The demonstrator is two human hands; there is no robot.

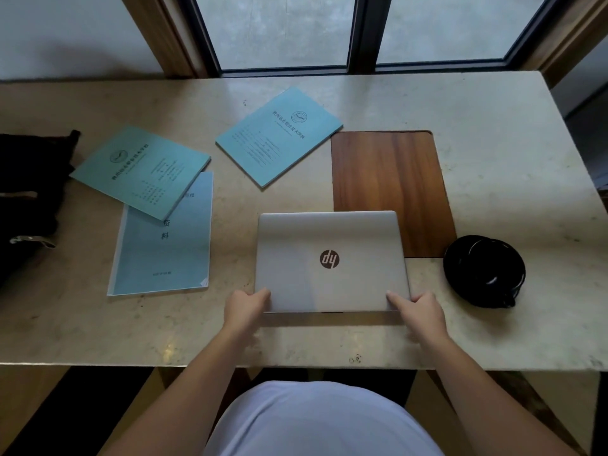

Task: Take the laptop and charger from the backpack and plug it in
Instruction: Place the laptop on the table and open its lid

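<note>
A closed silver laptop [332,261] lies flat on the stone table, its far edge over a wooden inset panel [388,189]. My left hand [245,307] grips its near left corner, thumb on the lid. My right hand [416,309] grips the near right corner the same way. The coiled black charger cable [483,269] sits on the table just right of the laptop, apart from it. The black backpack [29,199] lies at the table's far left edge.
Three pale blue booklets lie on the table [98,324]: one [279,134] behind the laptop, two overlapping ones [141,171] [163,248] to its left. A window with dark frames [362,34] runs along the table's far side.
</note>
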